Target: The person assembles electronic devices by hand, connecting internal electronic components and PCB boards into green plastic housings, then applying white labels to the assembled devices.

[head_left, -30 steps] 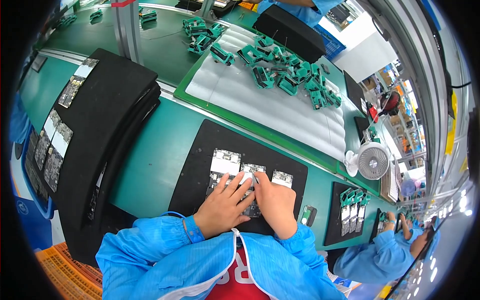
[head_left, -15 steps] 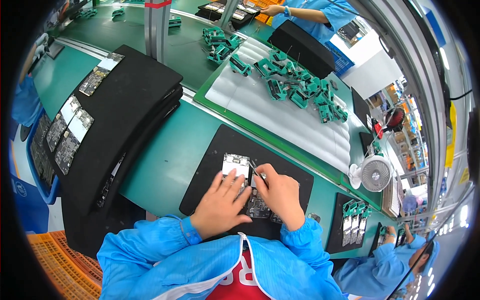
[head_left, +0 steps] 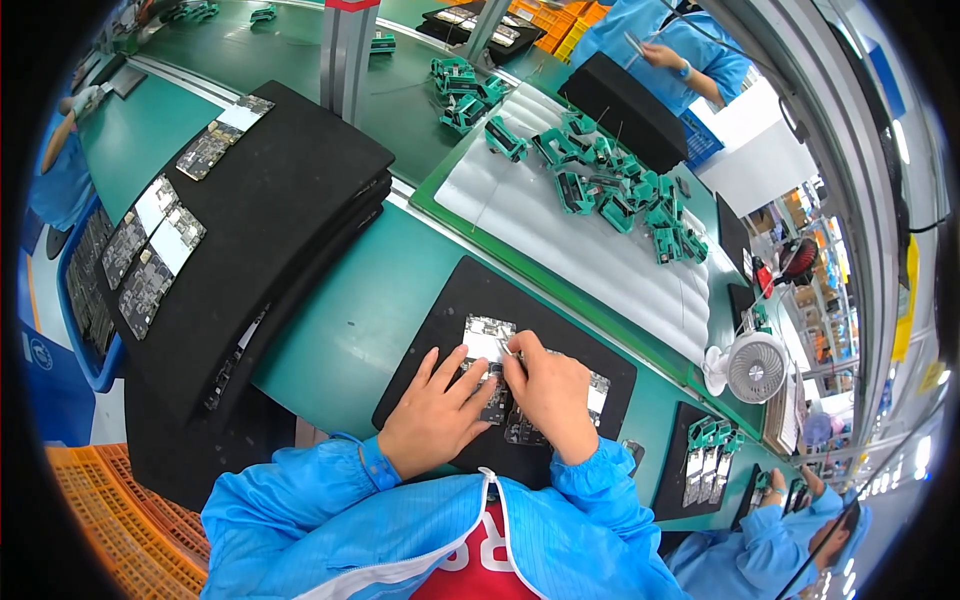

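A circuit board (head_left: 487,338) with a white upper section lies on a black foam mat (head_left: 455,290) in front of me. My left hand (head_left: 430,420) rests over the board's left side and lower part, its fingers spread. Between the thumb and forefinger of my right hand (head_left: 555,397) is a pair of metal tweezers (head_left: 504,346), mostly hidden by the fingers. Their tip is at the board's upper right part. Another circuit board (head_left: 522,430) lies partly under my right hand, and part of a third board (head_left: 598,392) shows beyond it.
Black foam sheets (head_left: 300,170) are stacked at left, bearing several boards. A blue bin (head_left: 103,365) stands beside them. Across the rail, green fixtures (head_left: 615,190) sit on white foam (head_left: 480,195). At right are a fan (head_left: 755,367) and a mat with boards (head_left: 705,470). Co-workers sit nearby.
My right hand has shifted slightly left and the tweezers lie lower on the board. My left hand stays spread on it. The whole view has shifted a little; the co-worker opposite has raised a hand.
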`<state>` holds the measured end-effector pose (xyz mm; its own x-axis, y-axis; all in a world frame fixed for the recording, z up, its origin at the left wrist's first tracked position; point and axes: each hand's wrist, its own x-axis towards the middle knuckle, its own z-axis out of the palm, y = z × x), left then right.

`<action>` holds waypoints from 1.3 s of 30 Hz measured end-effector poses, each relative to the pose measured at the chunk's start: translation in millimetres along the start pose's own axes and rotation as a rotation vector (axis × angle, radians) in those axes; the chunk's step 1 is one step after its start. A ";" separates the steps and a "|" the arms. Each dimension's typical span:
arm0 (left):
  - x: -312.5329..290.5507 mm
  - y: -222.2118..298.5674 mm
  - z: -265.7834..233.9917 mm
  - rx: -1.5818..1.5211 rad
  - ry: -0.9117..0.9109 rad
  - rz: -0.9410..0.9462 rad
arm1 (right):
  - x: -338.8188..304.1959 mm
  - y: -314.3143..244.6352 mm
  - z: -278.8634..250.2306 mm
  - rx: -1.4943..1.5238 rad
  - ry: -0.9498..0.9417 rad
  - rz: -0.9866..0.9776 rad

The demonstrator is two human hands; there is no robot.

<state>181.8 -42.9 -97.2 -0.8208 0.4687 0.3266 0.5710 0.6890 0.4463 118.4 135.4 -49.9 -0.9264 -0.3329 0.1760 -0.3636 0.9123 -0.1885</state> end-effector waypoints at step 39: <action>39.1 -3.7 -25.1 0.042 0.169 0.187 | -108.7 196.8 -38.0 -0.148 0.148 0.276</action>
<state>148.0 -41.0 -65.2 -0.6848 0.4937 0.5360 0.7084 0.6234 0.3310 151.2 360.3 -69.4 -0.9597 -0.0400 0.2782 -0.0726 0.9915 -0.1080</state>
